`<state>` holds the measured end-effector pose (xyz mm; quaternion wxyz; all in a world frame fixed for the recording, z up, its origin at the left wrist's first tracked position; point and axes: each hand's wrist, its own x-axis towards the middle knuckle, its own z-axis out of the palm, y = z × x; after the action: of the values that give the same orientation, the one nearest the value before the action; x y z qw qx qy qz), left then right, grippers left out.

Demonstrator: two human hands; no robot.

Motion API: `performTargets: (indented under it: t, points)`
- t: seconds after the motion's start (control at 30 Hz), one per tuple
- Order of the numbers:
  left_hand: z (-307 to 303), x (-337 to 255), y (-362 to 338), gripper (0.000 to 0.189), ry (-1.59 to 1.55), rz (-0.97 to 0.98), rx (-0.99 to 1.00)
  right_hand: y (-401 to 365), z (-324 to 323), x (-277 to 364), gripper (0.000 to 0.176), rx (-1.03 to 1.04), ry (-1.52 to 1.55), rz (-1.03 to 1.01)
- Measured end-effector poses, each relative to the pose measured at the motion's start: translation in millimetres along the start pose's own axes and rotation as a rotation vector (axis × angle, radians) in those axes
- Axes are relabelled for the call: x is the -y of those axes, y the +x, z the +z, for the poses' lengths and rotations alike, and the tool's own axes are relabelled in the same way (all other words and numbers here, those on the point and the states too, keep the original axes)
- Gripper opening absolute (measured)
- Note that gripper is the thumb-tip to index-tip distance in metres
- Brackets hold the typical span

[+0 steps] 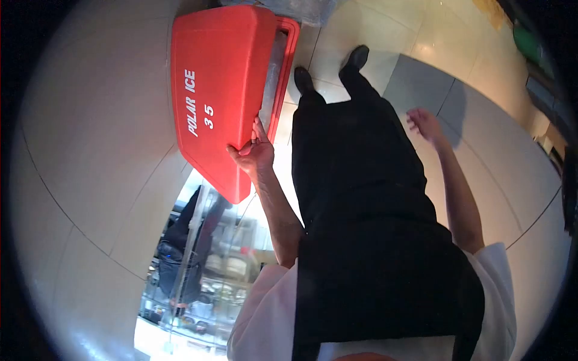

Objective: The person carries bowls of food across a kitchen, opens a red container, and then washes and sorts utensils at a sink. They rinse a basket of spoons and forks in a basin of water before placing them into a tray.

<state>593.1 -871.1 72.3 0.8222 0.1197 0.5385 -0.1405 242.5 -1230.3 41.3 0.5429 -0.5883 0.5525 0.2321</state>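
Observation:
A red lid point(226, 60) lettered "POLAR ICE 35" in white stands tilted up on the left. My left hand point(256, 155) grips its near edge, thumb on the outer face and fingers at the rim. Beyond the lid's edge shows part of the red ice box point(291, 51), with something pale and clear-looking inside, too covered to make out. My right hand point(426, 124) hangs in the air beside my black apron point(361, 174), its fingers loosely bent and apart, touching nothing.
Tiled floor point(90, 180) spreads around me, and my dark shoes point(358, 57) stand on it beside the box. At lower left, a person in dark clothes point(180, 259) is near a bright glass panel and shelves. Dark and green objects line the far right edge.

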Motion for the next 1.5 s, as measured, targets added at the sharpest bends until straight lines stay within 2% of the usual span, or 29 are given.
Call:
performTargets:
  t: [0.03, 0.17, 0.23, 0.27, 0.3, 0.37, 0.43, 0.47, 0.53, 0.57, 0.6, 0.67, 0.73, 0.77, 0.8, 0.83, 0.87, 0.9, 0.97, 1.03, 1.1, 1.17, 1.23, 1.3, 1.33, 1.4, 1.5]
  points:
    - [8.9, -1.9, -4.5, 0.073, 0.029, -0.004, -0.009, -1.0, 7.8, 26.8, 0.032, -0.005, 0.0, -0.026]
    - [9.3, -15.8, -21.2, 0.077, 0.137, -0.005, 0.062, 10.3, 22.7, 25.4, 0.031, -0.033, 0.108, -0.054]
    - [40.3, -30.1, -39.0, 0.079, 0.123, -0.004, -0.019, 9.6, 27.2, 25.0, 0.03, -0.021, 0.148, -0.059]
    - [47.4, -46.0, -39.0, 0.074, 0.275, -0.065, 0.048, 15.3, 32.6, 14.6, 0.031, -0.022, 0.165, -0.043]
    - [50.7, -55.3, -40.8, 0.074, 0.286, -0.043, 0.063, 25.0, 39.5, 3.8, 0.031, -0.021, 0.182, -0.034]
    - [71.4, -70.6, -36.0, 0.069, 0.243, -0.115, -0.046, 59.1, 59.9, -40.1, 0.033, 0.0, 0.089, 0.044]
    - [77.6, -61.1, -42.1, 0.06, 0.269, -0.022, -0.08, 84.6, 71.3, -75.7, 0.033, 0.017, 0.051, 0.095]
    - [64.3, -70.9, -28.4, 0.058, 0.403, 0.05, -0.018, 83.2, 73.1, -88.5, 0.033, 0.018, 0.031, 0.105]
    - [55.8, -58.5, -18.8, 0.057, 0.493, 0.054, 0.011, 92.3, 82.2, -124.3, 0.023, -0.015, 0.172, 0.089]
    - [54.1, -37.2, -25.4, 0.058, 0.461, -0.017, -0.021, 100.5, 83.9, -145.3, 0.023, -0.02, 0.194, 0.105]
    - [33.7, -28.2, -6.6, 0.06, 0.476, -0.027, 0.095, 109.5, 83.1, -160.9, 0.022, -0.006, 0.221, 0.097]
    - [0.5, -0.1, 26.2, 0.064, 0.388, -0.117, 0.113, 98.2, 71.5, -143.6, 0.02, -0.032, 0.25, 0.103]
    - [-16.5, 32.6, 52.6, 0.069, 0.226, -0.222, -0.031, 93.3, 59.1, -126.1, 0.023, -0.063, 0.236, 0.078]
    - [-29.3, 39.9, 77.1, 0.073, 0.22, -0.201, -0.045, 81.4, 46.3, -101.0, 0.02, -0.077, 0.215, 0.116]
    - [-41.9, 47.2, 101.7, 0.076, 0.215, -0.181, -0.059, 79.9, 39.9, -97.2, 0.022, -0.111, 0.169, 0.064]
    - [-51.6, 56.9, 126.2, 0.081, 0.263, -0.115, -0.042, 67.5, 29.9, -79.4, 0.023, -0.125, 0.268, 0.124]
    - [-48.8, 72.1, 143.8, 0.081, 0.243, -0.157, -0.003, 66.5, 23.0, -78.9, 0.02, -0.152, 0.19, 0.051]
    - [-49.3, 81.1, 154.1, 0.083, 0.176, -0.119, -0.113, 57.3, 16.0, -68.3, 0.02, -0.165, 0.185, 0.056]
    - [-43.9, 79.4, 172.8, 0.085, 0.087, -0.106, -0.215, 40.8, 12.1, -35.0, 0.02, -0.218, 0.197, 0.074]
    - [-50.8, 72.0, 208.2, 0.078, 0.032, -0.225, -0.22, 30.9, 6.7, -21.0, 0.021, -0.231, 0.05, 0.044]
    - [-77.0, 59.0, 263.2, 0.073, -0.022, -0.284, -0.194, 52.1, -4.0, -51.1, 0.021, -0.232, -0.03, -0.029]
    - [-87.6, 57.8, 300.6, 0.068, 0.227, -0.3, -0.086, 58.1, -23.7, -54.0, 0.021, -0.185, -0.042, 0.015]
    - [-33.8, 57.1, 227.2, 0.061, 0.596, -0.334, -0.099, 48.6, -28.5, -38.8, 0.022, -0.18, 0.031, -0.035]
    - [-13.6, 40.4, 223.4, 0.054, 0.882, -0.284, 0.141, 43.5, -27.7, -17.4, 0.023, -0.202, 0.086, -0.017]
    - [-3.3, 32.6, 222.3, 0.054, 0.899, -0.286, 0.171, 40.7, -23.7, -11.8, 0.024, -0.209, 0.149, 0.038]
    - [16.3, 23.1, 221.4, 0.045, 1.04, -0.099, 0.202, 40.4, -15.3, -3.5, 0.024, -0.243, 0.178, 0.02]
    - [43.6, 6.7, 226.7, 0.04, 1.082, -0.046, 0.165, 52.9, -1.1, -17.4, 0.024, -0.229, 0.162, -0.036]
